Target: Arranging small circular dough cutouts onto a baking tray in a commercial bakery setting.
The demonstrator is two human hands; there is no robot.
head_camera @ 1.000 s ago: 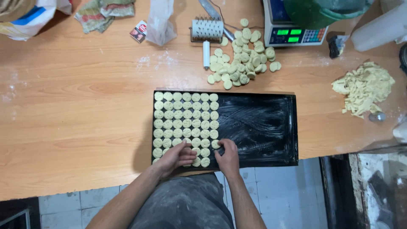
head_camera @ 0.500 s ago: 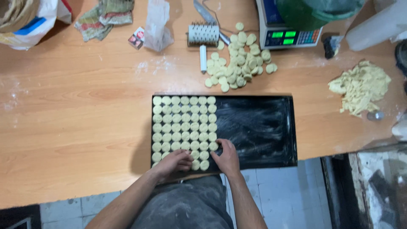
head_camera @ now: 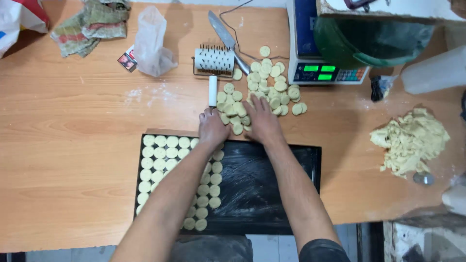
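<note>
Reaching past the far edge of the black baking tray [head_camera: 272,194], both hands work at the near end of a loose pile of dough rounds [head_camera: 264,87] on the wooden table [head_camera: 73,145]. Left hand [head_camera: 212,127]: palm down, fingers curled over a few rounds at the pile's near-left corner; whether it actually has any pinched, cannot tell. Right hand [head_camera: 262,121]: palm down, fingers spread flat on the rounds, thumb side toward the left hand; no grasp visible.

Pile: long axis runs diagonally, from the hands at near-left up to the scale [head_camera: 320,68] at far-right. Rounds lie flat, some overlapping.

Tray: long axis left to right, parallel to the table's near edge. Left part filled with neat rows of placed rounds [head_camera: 160,160]; right part bare, dark and greasy. Both forearms cross over the tray.

Just beyond the left hand: spiked roller [head_camera: 214,60], drum lying left to right, white handle pointing toward the person. Knife [head_camera: 225,39] lies diagonally behind it. Heap of dough scraps [head_camera: 412,140] well apart at far right. Clear plastic bag [head_camera: 153,43] and folded cloth [head_camera: 87,26] at far left.
</note>
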